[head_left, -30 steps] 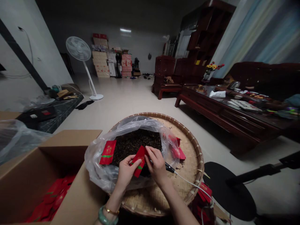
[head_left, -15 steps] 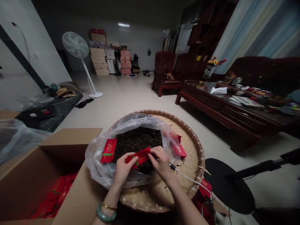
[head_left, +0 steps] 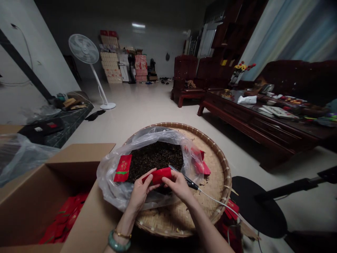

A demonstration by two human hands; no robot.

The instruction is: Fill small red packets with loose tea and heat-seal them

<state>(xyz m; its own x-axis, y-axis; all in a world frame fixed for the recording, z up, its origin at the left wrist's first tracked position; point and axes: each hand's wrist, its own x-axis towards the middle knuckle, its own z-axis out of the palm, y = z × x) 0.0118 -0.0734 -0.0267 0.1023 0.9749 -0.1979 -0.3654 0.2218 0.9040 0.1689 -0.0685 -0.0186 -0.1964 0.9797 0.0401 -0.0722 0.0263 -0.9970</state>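
Holding a red packet (head_left: 159, 175) level at centre frame, over the loose tea (head_left: 155, 156) in the plastic bag (head_left: 113, 186) on the woven tray (head_left: 219, 165), the left hand (head_left: 140, 189) pinches its left end. The right hand (head_left: 179, 184) is closed on its right end and on a corded tool (head_left: 187, 180). A second ago the packet stood tilted; now it lies flat, its upper edge by the tool's tip.

The left hand (head_left: 140, 191) and right hand (head_left: 179, 184) pinch a red packet (head_left: 159, 174) over the tea-filled plastic bag (head_left: 116, 189) in the woven tray (head_left: 218, 165).
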